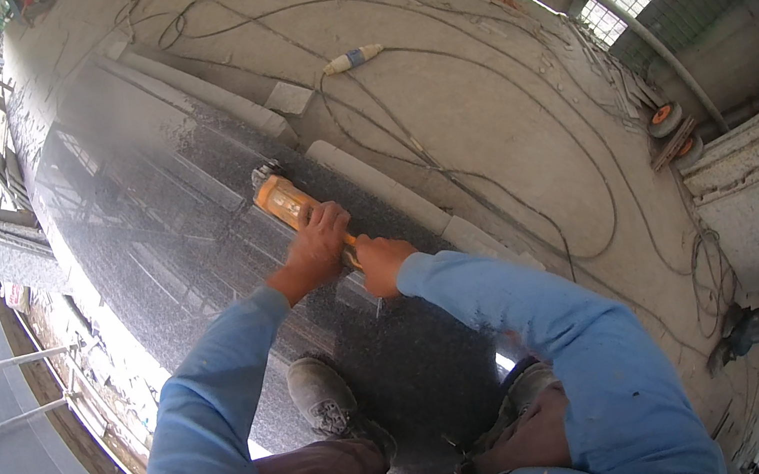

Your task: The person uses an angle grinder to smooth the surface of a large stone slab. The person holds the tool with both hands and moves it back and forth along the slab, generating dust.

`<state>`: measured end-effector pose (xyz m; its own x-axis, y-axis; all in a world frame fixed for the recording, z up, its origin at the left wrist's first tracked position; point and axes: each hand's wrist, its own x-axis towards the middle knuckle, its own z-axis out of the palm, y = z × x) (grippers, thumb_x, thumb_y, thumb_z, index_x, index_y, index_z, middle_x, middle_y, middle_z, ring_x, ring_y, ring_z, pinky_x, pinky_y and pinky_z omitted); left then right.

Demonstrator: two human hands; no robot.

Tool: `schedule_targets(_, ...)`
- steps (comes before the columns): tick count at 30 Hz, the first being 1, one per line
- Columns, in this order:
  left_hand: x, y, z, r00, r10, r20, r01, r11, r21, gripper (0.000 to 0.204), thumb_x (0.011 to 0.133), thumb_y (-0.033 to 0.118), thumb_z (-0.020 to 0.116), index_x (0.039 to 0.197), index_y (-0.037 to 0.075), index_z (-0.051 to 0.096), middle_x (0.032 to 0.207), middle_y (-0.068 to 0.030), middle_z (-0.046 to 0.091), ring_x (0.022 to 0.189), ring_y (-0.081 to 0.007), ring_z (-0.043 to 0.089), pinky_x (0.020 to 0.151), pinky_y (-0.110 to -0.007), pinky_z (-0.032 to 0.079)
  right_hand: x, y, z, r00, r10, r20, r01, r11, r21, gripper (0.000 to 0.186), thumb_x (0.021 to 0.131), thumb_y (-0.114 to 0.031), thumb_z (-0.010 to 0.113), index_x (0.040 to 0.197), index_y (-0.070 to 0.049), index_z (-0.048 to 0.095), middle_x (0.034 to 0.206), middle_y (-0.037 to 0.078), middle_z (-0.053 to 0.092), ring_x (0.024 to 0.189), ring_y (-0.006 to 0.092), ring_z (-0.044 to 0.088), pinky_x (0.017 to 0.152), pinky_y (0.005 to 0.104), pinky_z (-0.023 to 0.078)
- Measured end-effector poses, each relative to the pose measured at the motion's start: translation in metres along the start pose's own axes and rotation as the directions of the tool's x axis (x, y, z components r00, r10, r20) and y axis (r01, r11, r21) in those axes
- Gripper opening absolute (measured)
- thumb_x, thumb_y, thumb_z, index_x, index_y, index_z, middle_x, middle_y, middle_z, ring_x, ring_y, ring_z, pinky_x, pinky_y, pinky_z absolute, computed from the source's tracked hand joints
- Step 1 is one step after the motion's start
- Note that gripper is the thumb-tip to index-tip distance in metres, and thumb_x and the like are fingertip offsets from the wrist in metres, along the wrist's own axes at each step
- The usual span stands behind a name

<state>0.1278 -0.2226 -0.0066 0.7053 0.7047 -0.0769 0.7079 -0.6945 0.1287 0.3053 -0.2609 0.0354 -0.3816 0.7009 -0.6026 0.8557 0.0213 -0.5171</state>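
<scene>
An orange angle grinder (284, 201) with a metal head at its far end rests against a dark, polished stone slab (165, 229). My left hand (313, 249) is closed round the middle of its body. Behind it, my right hand (384, 262) grips the rear handle. The disc is mostly hidden beside the head, close to the slab's right edge. A dusty haze hangs over the slab's far end. My shoe (321, 394) is planted on the same slab, below the left hand.
Pale stone strips (380, 181) run along the slab's right side. Cables loop over the dusty floor, with a white and blue cable connector (353, 59) among them. Metal railings (1, 365) stand at left; rough stone blocks (746, 183) are stacked at right near another person's foot (736, 331).
</scene>
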Motion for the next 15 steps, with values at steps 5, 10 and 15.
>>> schedule_targets(5,-0.012,0.029,0.003,0.999,0.013,-0.029,-0.016,0.995,-0.102,0.077,0.066,0.009,0.085,0.134,0.003,0.05,0.134,-0.0151,0.047,0.137,-0.0342,0.041,0.118,-0.059,0.025,-0.035,0.004,0.003,0.999,0.014,0.043,-0.013,1.0,-0.016,0.04,0.085,-0.011,0.066,0.117,0.005,0.048,0.106,0.027,0.069,0.103,0.0403,0.069,0.09,0.0476,0.055)
schedule_targets(10,-0.013,0.053,0.008,0.997,0.026,-0.07,-0.033,0.995,-0.09,0.077,0.066,0.01,0.085,0.134,0.001,0.05,0.134,-0.0158,0.048,0.138,-0.0347,0.04,0.118,-0.059,0.023,-0.06,0.012,0.002,0.998,0.016,0.068,-0.014,0.999,-0.042,0.041,0.085,-0.011,0.066,0.118,0.006,0.048,0.103,0.027,0.069,0.1,0.0398,0.07,0.089,0.0471,0.056)
schedule_targets(15,-0.013,0.054,0.005,0.996,0.046,-0.078,-0.054,0.993,-0.109,0.076,0.066,0.01,0.084,0.133,0.0,0.051,0.132,-0.0165,0.048,0.138,-0.0344,0.041,0.118,-0.059,0.021,-0.063,0.009,-0.002,0.997,0.028,0.075,-0.025,0.999,-0.04,0.039,0.086,-0.01,0.065,0.117,0.007,0.049,0.103,0.028,0.069,0.1,0.0397,0.07,0.088,0.0467,0.056)
